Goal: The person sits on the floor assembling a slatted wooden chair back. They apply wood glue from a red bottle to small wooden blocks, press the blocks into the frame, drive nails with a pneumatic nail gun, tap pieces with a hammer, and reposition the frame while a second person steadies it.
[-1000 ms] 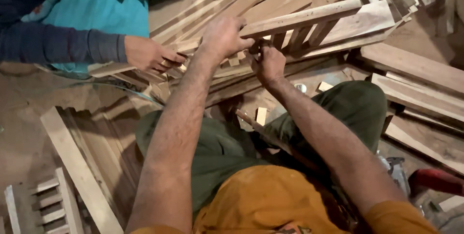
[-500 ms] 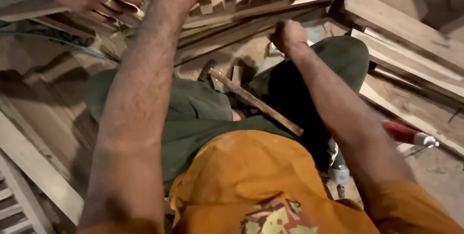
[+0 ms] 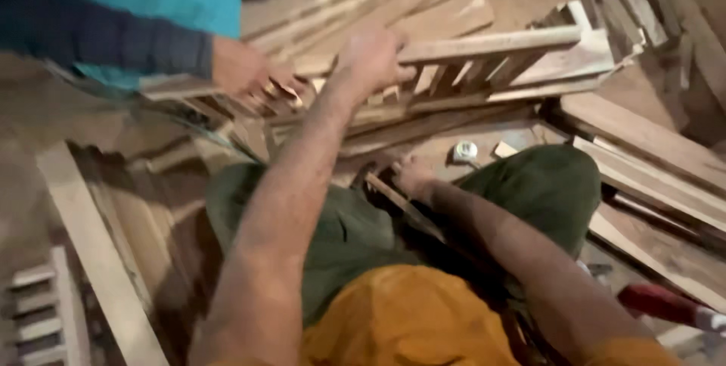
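My left hand [image 3: 372, 56] is stretched forward and grips the top rail of a wooden slatted frame [image 3: 522, 60] that rests on a pile of planks. My right hand [image 3: 412, 177] is low between my knees, closed around the upper end of a thin wooden stick [image 3: 397, 201] that slants down over my green trousers. Another person in a teal top and dark sleeve has a hand [image 3: 246, 71] on small wood pieces at the left end of the pile, apart from mine.
Long planks [image 3: 643, 139] lie at the right, and a long board [image 3: 91, 252] runs down the left floor beside a small slatted piece [image 3: 38, 305]. A small round white object [image 3: 465, 150] sits by my knee. A red-handled tool [image 3: 665, 304] lies at bottom right.
My right hand has come down from the frame's underside to the stick between my knees. My left hand stays on the frame's rail. The view has swung down and back up.
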Tool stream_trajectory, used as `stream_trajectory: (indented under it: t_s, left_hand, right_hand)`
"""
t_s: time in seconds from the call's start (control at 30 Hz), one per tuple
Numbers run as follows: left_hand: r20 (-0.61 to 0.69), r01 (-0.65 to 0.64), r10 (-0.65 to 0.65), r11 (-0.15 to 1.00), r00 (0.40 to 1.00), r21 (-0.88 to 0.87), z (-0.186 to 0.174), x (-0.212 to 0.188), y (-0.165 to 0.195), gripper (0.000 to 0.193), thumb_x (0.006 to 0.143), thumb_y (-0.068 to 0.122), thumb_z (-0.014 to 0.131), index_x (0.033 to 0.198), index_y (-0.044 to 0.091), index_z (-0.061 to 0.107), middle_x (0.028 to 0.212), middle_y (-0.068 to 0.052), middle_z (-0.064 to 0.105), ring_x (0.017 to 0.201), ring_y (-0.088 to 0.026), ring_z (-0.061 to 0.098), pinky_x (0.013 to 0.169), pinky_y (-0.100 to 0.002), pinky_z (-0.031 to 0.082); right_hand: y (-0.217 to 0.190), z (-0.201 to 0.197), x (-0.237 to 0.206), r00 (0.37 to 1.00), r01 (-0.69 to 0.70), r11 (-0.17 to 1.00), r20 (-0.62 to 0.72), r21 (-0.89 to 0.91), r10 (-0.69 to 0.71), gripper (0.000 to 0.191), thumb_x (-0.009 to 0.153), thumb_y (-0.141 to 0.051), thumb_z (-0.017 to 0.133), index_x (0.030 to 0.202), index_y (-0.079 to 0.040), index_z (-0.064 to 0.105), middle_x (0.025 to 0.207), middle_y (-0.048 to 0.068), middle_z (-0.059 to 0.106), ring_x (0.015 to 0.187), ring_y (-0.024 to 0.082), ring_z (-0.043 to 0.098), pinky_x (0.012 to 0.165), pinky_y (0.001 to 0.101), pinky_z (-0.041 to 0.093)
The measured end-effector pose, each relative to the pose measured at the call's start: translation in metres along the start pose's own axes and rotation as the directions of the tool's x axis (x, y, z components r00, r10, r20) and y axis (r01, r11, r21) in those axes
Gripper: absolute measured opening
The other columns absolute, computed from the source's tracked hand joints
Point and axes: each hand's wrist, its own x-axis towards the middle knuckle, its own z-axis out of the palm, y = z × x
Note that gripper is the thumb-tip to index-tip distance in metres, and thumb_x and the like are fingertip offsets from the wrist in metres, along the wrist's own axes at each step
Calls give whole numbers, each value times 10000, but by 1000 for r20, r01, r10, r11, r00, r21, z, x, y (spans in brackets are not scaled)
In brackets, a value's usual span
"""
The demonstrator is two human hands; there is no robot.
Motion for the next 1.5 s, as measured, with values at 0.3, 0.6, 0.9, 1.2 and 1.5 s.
stream_trajectory:
  t_s: [0.3, 0.6, 0.9, 1.2, 1.5]
  left_hand:
    - [-21, -34, 34, 999, 999, -4, -6, -5, 10, 493, 765, 522, 757, 1104, 164, 746, 997, -163, 747, 961, -373, 706, 865, -497, 548]
    - [-56, -77, 69, 983, 996, -169, 2, 7, 2, 481, 976, 522, 511, 1023, 128, 783, 948, -194, 745, 930, -383, 711, 870, -484, 538]
    - [-48, -16, 11, 995, 999, -100, 2, 5, 3, 437, 850, 499, 618, 1021, 134, 786, 960, -176, 752, 931, -370, 714, 856, -475, 546]
    - [-10, -1, 1, 999, 1000, -36, -5, -1, 9, 543, 753, 523, 745, 1108, 113, 756, 1011, -189, 754, 969, -353, 721, 897, -470, 541]
    - [-78, -49, 51, 998, 996, 25, -2, -7, 10, 533, 707, 436, 815, 1130, 118, 758, 1051, -164, 750, 1006, -358, 705, 908, -467, 541]
  right_hand:
    - [83, -24, -44, 917, -222, 604, -45, 766, 395, 297, 1035, -351, 647, 1151, -86, 716, 1049, 158, 742, 894, 330, 709, 785, 457, 588]
    - [52, -71, -34, 930, 367, -600, -254, 711, 267, 211, 1016, -134, 668, 1171, 1, 622, 986, 86, 701, 768, 130, 662, 704, 284, 577]
    - [42, -73, -5, 886, 463, -644, -331, 609, 325, 245, 1067, -197, 531, 1131, 20, 627, 1000, 128, 677, 857, 259, 730, 765, 387, 608]
    - [38, -72, -12, 909, 412, -647, -237, 641, 344, 265, 1069, -248, 500, 1108, -17, 623, 937, 116, 671, 802, 297, 732, 686, 367, 595]
    - [36, -71, -7, 908, 415, -674, -227, 611, 352, 258, 1060, -238, 505, 1077, -8, 621, 956, 113, 657, 800, 308, 728, 702, 399, 614]
